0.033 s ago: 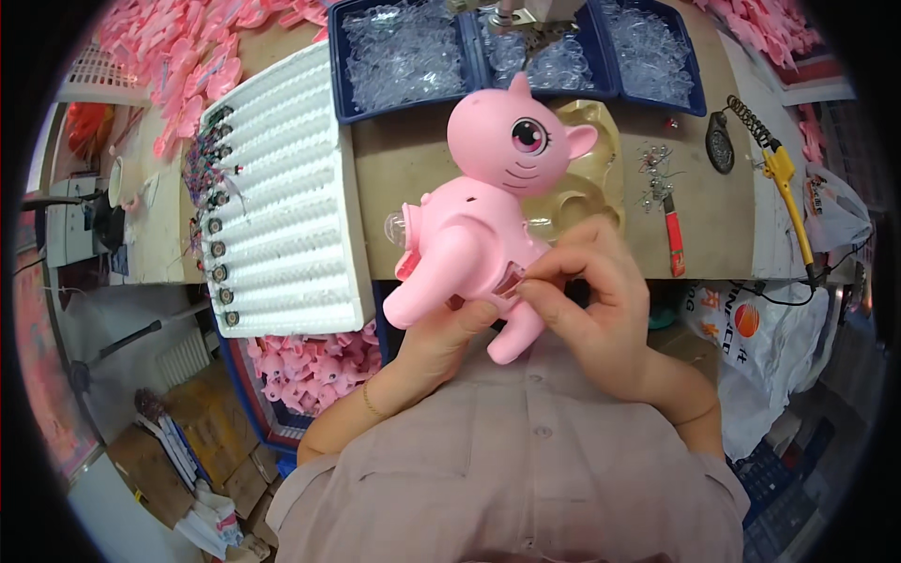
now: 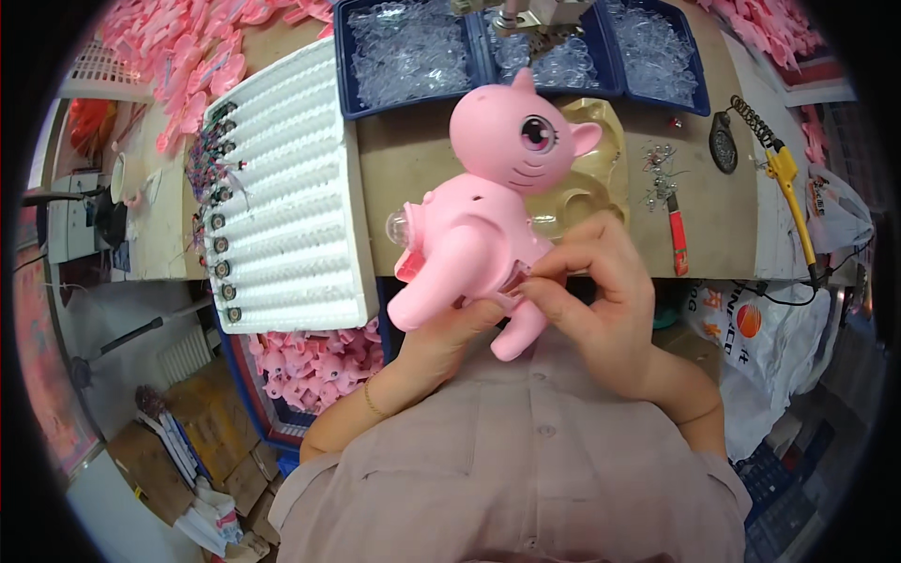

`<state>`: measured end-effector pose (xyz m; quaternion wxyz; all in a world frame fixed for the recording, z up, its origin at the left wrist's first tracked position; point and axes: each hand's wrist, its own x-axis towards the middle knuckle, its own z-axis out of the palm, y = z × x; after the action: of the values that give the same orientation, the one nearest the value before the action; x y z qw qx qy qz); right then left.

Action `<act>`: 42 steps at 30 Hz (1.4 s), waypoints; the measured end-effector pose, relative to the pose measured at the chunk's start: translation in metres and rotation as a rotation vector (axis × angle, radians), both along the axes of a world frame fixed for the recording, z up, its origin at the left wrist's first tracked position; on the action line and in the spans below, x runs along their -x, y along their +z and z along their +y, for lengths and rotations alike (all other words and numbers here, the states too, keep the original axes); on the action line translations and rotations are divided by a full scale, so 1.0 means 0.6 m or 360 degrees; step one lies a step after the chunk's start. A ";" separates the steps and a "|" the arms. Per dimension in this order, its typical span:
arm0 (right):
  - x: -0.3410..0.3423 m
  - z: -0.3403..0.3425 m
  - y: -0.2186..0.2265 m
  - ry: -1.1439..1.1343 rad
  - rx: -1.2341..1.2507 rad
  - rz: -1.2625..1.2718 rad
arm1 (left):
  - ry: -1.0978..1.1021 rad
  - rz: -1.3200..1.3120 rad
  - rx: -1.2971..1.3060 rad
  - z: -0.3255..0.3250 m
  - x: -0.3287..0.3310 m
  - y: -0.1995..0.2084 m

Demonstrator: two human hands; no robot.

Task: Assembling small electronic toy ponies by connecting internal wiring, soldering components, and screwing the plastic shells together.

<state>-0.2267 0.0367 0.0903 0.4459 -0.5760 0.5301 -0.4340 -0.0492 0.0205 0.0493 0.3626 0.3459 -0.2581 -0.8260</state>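
Observation:
A pink plastic toy animal (image 2: 488, 197) with a big round head, a painted eye and a clear dome on its side is held up over the brown table (image 2: 413, 159). My left hand (image 2: 441, 342) grips it from below, at the belly between the legs. My right hand (image 2: 601, 291) rests against its rear flank, thumb and forefinger pinched at a small spot near the hind leg. What the fingertips pinch is too small to tell.
A white ribbed foam tray (image 2: 291, 188) with small round parts along its left edge lies at left. Blue bins (image 2: 413, 52) of clear plastic pieces stand at the back. A red-handled tool (image 2: 678, 235), loose screws (image 2: 657, 164) and a yellow-handled tool (image 2: 786, 183) lie at right. Pink toys (image 2: 310, 366) fill a crate below.

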 end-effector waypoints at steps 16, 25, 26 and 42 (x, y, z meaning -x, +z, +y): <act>0.011 -0.012 -0.004 0.0300 -0.0821 -0.0914 | -0.0597 -0.0819 0.0673 -0.006 -0.028 -0.035; 0.048 -0.074 0.045 0.0092 0.0919 0.0105 | -0.0837 -0.0940 0.0808 -0.036 0.022 -0.028; 0.045 -0.075 0.047 0.0095 0.0919 0.0107 | -0.0804 -0.0942 0.0844 -0.036 0.025 -0.025; 0.075 -0.093 0.044 -0.0067 -0.0036 -0.0593 | -0.0791 -0.0794 0.0408 -0.048 -0.253 0.085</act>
<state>-0.2719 -0.0190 0.1165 0.5337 -0.4694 0.4550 -0.5364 0.1029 -0.0085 0.1005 0.1175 0.4152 -0.5160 -0.7400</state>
